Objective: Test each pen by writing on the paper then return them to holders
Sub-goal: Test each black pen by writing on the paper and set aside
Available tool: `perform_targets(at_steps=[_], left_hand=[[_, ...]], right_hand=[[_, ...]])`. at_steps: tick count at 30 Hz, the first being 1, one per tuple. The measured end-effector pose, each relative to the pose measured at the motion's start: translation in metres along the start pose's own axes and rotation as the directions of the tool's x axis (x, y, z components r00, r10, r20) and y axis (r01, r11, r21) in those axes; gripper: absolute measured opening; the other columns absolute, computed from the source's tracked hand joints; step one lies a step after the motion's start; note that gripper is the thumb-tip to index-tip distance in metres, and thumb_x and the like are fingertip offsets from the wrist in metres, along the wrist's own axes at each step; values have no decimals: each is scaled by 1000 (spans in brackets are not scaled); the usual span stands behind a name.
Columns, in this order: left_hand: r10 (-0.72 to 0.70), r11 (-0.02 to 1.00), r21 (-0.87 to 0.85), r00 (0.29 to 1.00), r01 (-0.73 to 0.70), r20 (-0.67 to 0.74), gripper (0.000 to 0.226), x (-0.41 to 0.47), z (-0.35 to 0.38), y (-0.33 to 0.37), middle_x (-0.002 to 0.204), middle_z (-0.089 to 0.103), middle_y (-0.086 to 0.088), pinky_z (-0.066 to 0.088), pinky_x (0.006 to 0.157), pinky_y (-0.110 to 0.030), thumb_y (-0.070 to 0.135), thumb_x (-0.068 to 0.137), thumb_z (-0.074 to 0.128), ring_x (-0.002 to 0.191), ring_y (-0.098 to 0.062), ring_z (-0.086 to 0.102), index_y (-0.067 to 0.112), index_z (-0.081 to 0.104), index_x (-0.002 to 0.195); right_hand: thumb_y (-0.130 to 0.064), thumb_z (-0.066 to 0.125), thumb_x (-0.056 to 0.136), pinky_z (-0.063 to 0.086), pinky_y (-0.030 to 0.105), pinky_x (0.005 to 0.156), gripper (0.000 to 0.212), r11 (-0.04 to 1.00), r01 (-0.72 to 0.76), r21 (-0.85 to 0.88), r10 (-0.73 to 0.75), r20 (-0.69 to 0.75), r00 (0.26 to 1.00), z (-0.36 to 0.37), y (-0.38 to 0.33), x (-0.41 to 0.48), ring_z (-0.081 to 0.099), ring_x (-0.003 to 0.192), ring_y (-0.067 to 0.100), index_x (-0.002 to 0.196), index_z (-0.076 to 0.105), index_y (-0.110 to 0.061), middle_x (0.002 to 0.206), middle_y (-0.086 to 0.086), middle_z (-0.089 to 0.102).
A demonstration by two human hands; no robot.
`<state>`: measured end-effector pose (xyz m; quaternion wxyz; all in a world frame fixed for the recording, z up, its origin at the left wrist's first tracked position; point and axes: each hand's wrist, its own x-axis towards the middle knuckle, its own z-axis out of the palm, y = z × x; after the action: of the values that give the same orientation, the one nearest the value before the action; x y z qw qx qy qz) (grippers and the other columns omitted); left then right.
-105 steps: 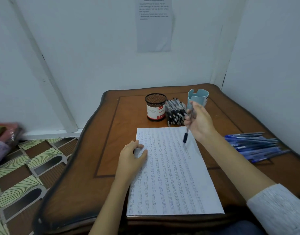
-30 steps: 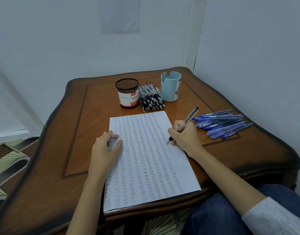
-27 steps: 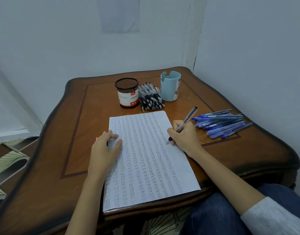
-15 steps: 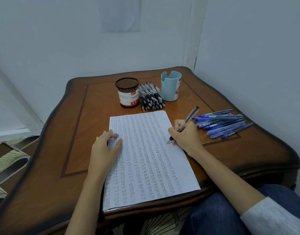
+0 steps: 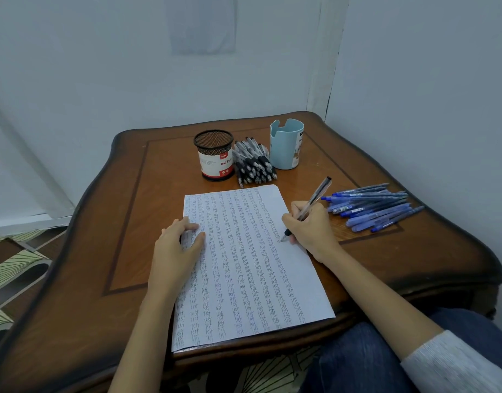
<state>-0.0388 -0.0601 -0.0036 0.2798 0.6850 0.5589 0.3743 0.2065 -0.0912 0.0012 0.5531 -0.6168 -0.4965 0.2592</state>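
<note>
Pen (image 5: 309, 208), centre-right: light, stiff, likely slick; right hand (image 5: 312, 228) pinches its lower barrel. Left hand (image 5: 177, 245) flat, pinning thin paper (image 5: 244, 265).

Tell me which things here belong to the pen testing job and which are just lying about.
In the job: pen, held by the right hand, tip at the paper; left hand flat on the paper; black mesh holder; light blue holder; black pens heaped between the holders; blue pens heaped on the table.
Just about: sheet on the wall; patterned floor.
</note>
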Motion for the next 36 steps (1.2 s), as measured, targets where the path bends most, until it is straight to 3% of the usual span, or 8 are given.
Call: perform_targets(at_steps=[8, 14, 17, 20, 25, 29, 36], left_hand=[[2, 1000, -9, 1000, -2, -11, 13, 0, 1, 0, 141, 51, -7, 25, 116, -47, 17, 90, 65, 139, -19, 34, 24, 62, 100], [5, 1000, -22, 1000, -5, -15, 13, 0, 0, 0, 140, 51, -8, 25, 116, -47, 17, 89, 66, 139, -19, 35, 25, 61, 98], [1, 1000, -22, 1000, -2, -12, 13, 0, 0, 0, 141, 51, -8, 24, 117, -46, 17, 89, 66, 139, -19, 34, 24, 62, 99], [-3, 1000, -22, 1000, 3, -11, 13, -1, 0, 1, 141, 50, -8, 24, 117, -45, 17, 89, 66, 140, -18, 33, 23, 62, 99], [-5, 1000, -27, 1000, 5, -8, 13, -1, 0, 2, 141, 50, -7, 26, 116, -44, 17, 90, 65, 140, -18, 33, 23, 62, 100], [-2, 1000, -19, 1000, 2, -8, 14, -1, 0, 1, 141, 51, -7, 26, 116, -45, 17, 90, 65, 140, -18, 34, 23, 62, 101], [16, 1000, -22, 1000, -16, -10, 14, 0, 0, -2, 140, 52, -8, 27, 115, -47, 16, 89, 66, 139, -18, 35, 23, 62, 102]], right_hand=[[6, 57, 85, 30, 15, 35, 41, 1000, -5, 1, 5, -17, 1000, 0, -1, -1, 52, 36, 13, 54, 36, -12, 48, 5, 39], [-5, 56, 93, 27, 17, 33, 35, 910, -207, 360, 208, 37, 978, -7, -9, 1, 40, 34, 7, 61, 43, -9, 62, 11, 55], [-28, 50, 99, 28, 16, 35, 22, 906, -205, 370, 214, 17, 977, -6, -11, 1, 37, 36, 6, 85, 50, -12, 57, 3, 50], [-43, 35, 101, 30, 16, 36, 30, 918, -183, 353, 199, -11, 980, -5, -8, 1, 37, 36, 5, 104, 49, -16, 48, -3, 45], [-33, 41, 102, 38, 18, 42, 27, 948, -127, 293, 138, -18, 990, -6, -9, -1, 44, 40, 7, 109, 57, -12, 47, -3, 49], [-35, 35, 103, 34, 17, 38, 32, 945, -106, 308, 116, -14, 993, -6, -7, -2, 40, 36, 7, 114, 56, -14, 44, -3, 48], [-30, 47, 100, 35, 22, 41, 22, 957, -91, 277, 93, 4, 996, -5, -9, -2, 39, 37, 7, 106, 61, -14, 44, -5, 48]])
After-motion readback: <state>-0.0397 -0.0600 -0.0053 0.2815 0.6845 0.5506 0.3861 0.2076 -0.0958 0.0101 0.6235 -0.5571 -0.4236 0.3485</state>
